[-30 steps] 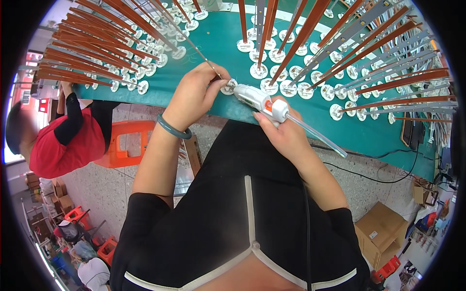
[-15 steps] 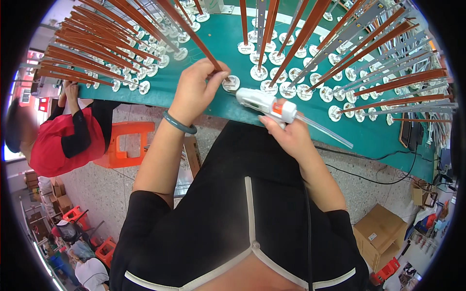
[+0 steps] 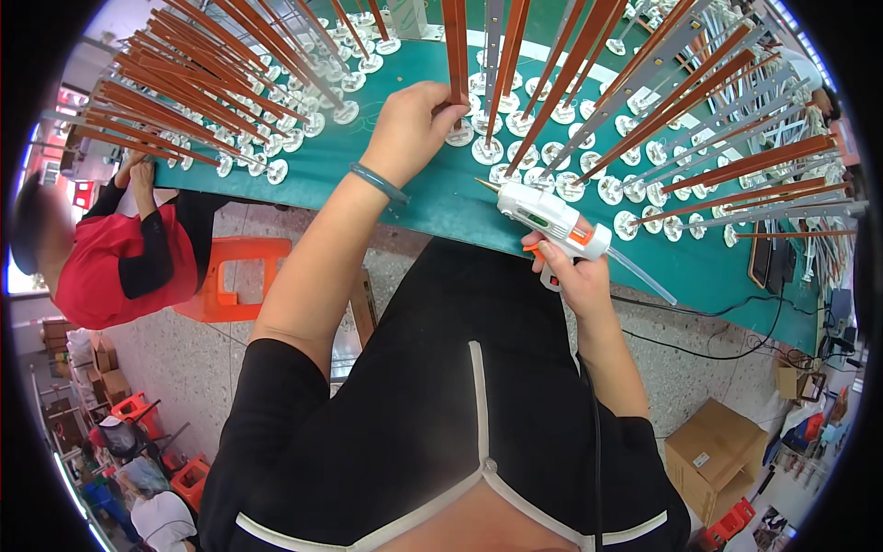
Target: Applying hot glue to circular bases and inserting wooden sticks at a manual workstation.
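The left hand [image 3: 416, 129] pinches 1 upright brown rod [image 3: 453, 46] at 12 o'clock on the green tabletop [image 3: 441, 198]. The right hand [image 3: 575, 276] grips a white glue gun [image 3: 547, 216] at 2 o'clock. Many rods already stand on round white bases [image 3: 607, 189].

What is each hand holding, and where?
Left hand grips a brown rod near its base; right hand holds a white glue gun by its handle.

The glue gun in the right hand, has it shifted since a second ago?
Yes. The glue gun has drawn back from the white discs toward the near edge of the green table, its nozzle now off them.
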A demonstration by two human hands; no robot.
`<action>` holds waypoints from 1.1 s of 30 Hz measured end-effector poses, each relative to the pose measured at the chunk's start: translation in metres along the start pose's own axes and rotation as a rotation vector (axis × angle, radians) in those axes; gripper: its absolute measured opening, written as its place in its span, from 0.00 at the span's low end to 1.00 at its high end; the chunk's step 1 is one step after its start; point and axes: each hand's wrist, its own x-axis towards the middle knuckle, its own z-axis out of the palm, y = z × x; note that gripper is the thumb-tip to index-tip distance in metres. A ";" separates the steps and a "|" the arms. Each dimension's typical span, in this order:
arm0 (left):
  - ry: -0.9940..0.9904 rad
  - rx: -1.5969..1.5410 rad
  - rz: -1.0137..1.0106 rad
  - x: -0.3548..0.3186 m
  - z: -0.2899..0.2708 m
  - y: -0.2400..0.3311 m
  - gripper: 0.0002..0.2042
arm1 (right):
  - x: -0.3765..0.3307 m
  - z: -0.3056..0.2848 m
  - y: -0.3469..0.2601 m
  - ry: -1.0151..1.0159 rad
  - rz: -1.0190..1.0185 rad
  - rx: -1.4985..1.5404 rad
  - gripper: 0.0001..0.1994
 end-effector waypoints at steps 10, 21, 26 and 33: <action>0.044 -0.208 -0.090 -0.012 0.004 -0.004 0.12 | -0.001 -0.003 0.002 -0.005 -0.010 0.043 0.20; -0.359 0.082 0.226 -0.072 -0.030 0.017 0.15 | -0.010 -0.014 0.016 -0.075 -0.126 0.279 0.23; -0.798 0.098 -0.192 -0.099 -0.119 0.013 0.11 | -0.009 -0.022 0.027 -0.059 -0.194 0.247 0.28; 0.358 -0.212 -0.321 -0.054 -0.095 -0.048 0.29 | -0.010 -0.020 0.028 -0.064 -0.181 0.191 0.29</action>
